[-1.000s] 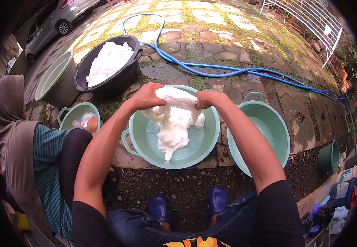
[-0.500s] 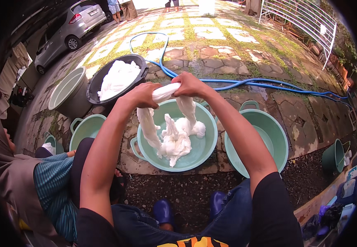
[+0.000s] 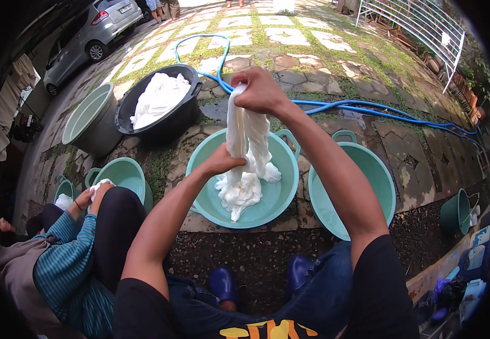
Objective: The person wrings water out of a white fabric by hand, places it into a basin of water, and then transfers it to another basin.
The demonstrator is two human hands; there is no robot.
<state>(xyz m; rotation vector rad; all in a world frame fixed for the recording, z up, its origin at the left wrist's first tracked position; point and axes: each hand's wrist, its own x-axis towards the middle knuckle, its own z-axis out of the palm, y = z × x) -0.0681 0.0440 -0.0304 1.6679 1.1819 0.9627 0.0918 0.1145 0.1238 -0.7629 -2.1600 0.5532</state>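
Note:
A long white cloth hangs in a loop from my right hand, which grips its top above the far side of a green basin. Lower down, my left hand is closed round the near strand of the same cloth. The cloth's bunched lower end lies on the basin's floor. Faint yellowish marks show on the hanging strand. My left fingers are partly hidden by the cloth.
To the right stands another green basin. A black tub of white cloth and a grey bucket are far left. At left, a seated person handles white cloth over a basin. A blue hose crosses the paving.
My right hand has risen, lifting the cloth. My left hand has dropped from the top of the cloth to its near strand. The seated person's hands have come into view with white cloth.

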